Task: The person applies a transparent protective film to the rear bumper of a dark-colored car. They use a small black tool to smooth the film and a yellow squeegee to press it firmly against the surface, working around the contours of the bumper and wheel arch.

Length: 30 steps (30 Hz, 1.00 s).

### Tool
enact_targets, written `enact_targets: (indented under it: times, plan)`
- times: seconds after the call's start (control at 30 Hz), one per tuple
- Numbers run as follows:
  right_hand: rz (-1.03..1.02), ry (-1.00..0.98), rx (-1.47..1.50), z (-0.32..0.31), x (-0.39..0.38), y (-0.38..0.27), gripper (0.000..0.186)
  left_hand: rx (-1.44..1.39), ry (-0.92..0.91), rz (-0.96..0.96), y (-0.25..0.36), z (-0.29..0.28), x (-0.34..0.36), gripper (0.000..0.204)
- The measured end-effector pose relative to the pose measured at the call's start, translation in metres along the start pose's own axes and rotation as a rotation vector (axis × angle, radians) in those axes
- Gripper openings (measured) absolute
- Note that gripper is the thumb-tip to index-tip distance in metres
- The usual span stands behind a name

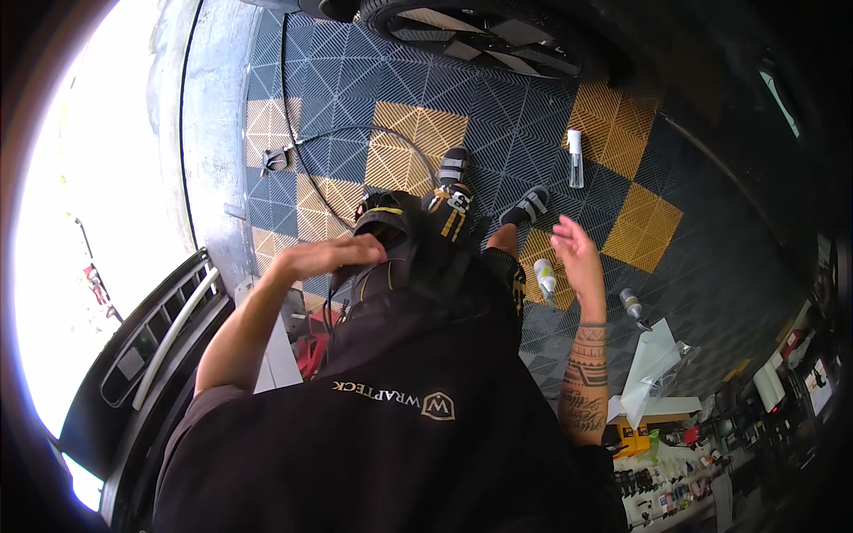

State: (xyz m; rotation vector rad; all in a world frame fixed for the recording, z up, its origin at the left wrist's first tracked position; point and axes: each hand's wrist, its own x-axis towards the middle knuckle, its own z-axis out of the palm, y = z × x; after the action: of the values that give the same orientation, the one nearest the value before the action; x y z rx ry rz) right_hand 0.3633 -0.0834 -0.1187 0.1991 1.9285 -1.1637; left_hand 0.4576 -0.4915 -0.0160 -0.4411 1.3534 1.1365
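Note:
My left hand (333, 256) is at my waist, its fingers stretched over the mouth of a black pouch (382, 215) with yellow trim. Its thumb and fingertips are partly hidden, and I see nothing held in it. Held out to the right above the floor, my right hand (577, 255) is open and empty, with its fingers loosely bent. The nearest thing below it is a white bottle (545, 275) with a grey nozzle, lying on the tiles. Farther off is a clear spray bottle (576, 162) with a white top.
A car wheel (480, 35) stands at the far edge. A black hose (298, 151) with a spray gun (275, 160) runs over the tiled floor (338, 62). Another bottle (632, 304) lies at right, near a white sheet (649, 369). A dark car panel (142, 355) is at left.

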Motion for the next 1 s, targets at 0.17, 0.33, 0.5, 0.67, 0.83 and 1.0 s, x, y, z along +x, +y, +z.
enact_targets:
  times: [0.17,0.33,0.5,0.67,0.83,1.0]
  plan:
    - [0.05,0.025,-0.341,-0.009,-0.032,0.1,0.049,0.719,0.379,0.36,-0.051,0.025,0.079,0.028]
    - [0.147,0.19,-0.136,0.02,-0.04,0.171,0.041,0.728,0.545,0.121,-0.104,0.046,0.102,0.028]
    - [0.276,0.616,0.057,0.061,-0.027,0.271,0.026,0.169,0.611,-0.085,-0.092,0.046,0.121,0.037]
    - [0.452,0.802,0.061,0.085,0.0,0.398,0.042,0.262,0.569,-0.219,-0.111,0.046,0.119,0.036]
    - [0.836,0.888,-0.222,0.033,-0.004,0.544,0.063,0.419,0.551,-0.384,-0.119,0.063,0.161,0.034]
    - [0.624,0.387,-0.573,0.017,0.014,0.682,0.048,0.457,0.524,-0.465,-0.133,0.083,0.186,0.033]
